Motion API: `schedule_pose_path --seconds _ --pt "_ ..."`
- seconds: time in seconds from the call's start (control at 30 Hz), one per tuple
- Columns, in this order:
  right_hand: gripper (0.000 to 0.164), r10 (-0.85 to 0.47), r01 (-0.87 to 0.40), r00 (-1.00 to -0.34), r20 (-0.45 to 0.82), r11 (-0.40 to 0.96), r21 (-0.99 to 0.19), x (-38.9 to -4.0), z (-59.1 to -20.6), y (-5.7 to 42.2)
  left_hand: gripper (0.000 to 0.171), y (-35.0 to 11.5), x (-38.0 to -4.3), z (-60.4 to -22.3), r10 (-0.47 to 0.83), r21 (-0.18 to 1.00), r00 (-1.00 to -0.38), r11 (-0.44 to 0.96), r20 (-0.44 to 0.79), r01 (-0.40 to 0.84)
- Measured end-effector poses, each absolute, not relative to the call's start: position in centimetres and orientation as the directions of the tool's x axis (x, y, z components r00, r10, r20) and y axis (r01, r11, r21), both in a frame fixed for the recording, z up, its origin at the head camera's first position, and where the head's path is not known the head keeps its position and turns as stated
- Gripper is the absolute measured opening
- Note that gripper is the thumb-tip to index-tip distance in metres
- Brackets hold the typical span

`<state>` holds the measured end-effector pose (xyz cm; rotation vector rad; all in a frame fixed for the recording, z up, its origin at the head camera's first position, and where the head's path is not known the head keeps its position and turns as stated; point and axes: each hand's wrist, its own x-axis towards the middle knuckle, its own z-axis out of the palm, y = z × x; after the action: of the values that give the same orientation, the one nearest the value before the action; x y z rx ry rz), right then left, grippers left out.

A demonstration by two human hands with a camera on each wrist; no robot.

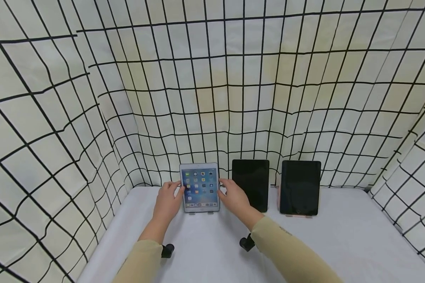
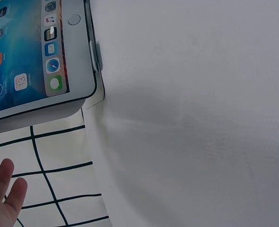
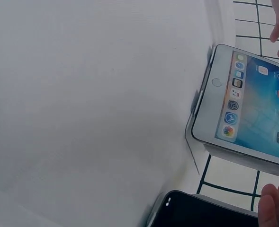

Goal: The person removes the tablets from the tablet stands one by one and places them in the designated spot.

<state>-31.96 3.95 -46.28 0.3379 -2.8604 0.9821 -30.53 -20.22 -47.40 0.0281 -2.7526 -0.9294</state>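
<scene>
A white tablet with its home screen lit leans upright on a small stand, whose clear lip shows at its lower edge. My left hand is at the tablet's left edge, and in the left wrist view its fingers look spread and apart from it. On the other side my right hand is beside the tablet's right edge, partly in front of a dark-screened tablet. The right wrist view shows its fingertips with a gap to the white tablet. Whether any fingertip touches the edge is unclear.
Another dark tablet stands farther right on a pinkish stand. All three tablets are in a row at the back of a white-covered table. Behind and beside them rise pale walls with a black grid. Each wrist wears a small black camera.
</scene>
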Motion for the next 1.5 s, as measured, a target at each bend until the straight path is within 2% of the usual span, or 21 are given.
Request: schedule_pose_path --seconds 0.27,0.4,0.87,1.17,1.5 --pt "0.043 -0.125 -0.22 -0.974 0.186 0.7 -0.68 -31.6 -46.9 3.8 0.041 -20.3 -30.3 -47.4 -0.104 0.575 -0.952 0.813 0.289 0.086" --pt "0.041 -0.098 -0.213 -0.975 0.198 0.657 -0.723 -31.6 -47.5 3.7 0.038 -20.4 -30.2 -47.4 -0.115 0.57 -0.952 0.819 0.284 0.071" --pt "0.041 -0.016 -0.22 -0.966 0.257 0.568 -0.793 -32.2 -49.3 3.0 0.048 -20.2 -30.3 -48.2 -0.167 0.633 -0.968 0.774 0.188 -0.01" --pt "0.042 0.027 -0.224 -0.957 0.289 0.562 -0.796 -32.3 -50.0 2.5 0.044 -20.1 -30.5 -48.5 -0.182 0.651 -0.962 0.759 0.205 -0.005" --pt "0.04 0.055 -0.219 -0.958 0.283 0.496 -0.84 -32.1 -50.1 2.3 0.045 -20.1 -30.4 -48.4 -0.192 0.679 -0.962 0.734 0.196 -0.008"
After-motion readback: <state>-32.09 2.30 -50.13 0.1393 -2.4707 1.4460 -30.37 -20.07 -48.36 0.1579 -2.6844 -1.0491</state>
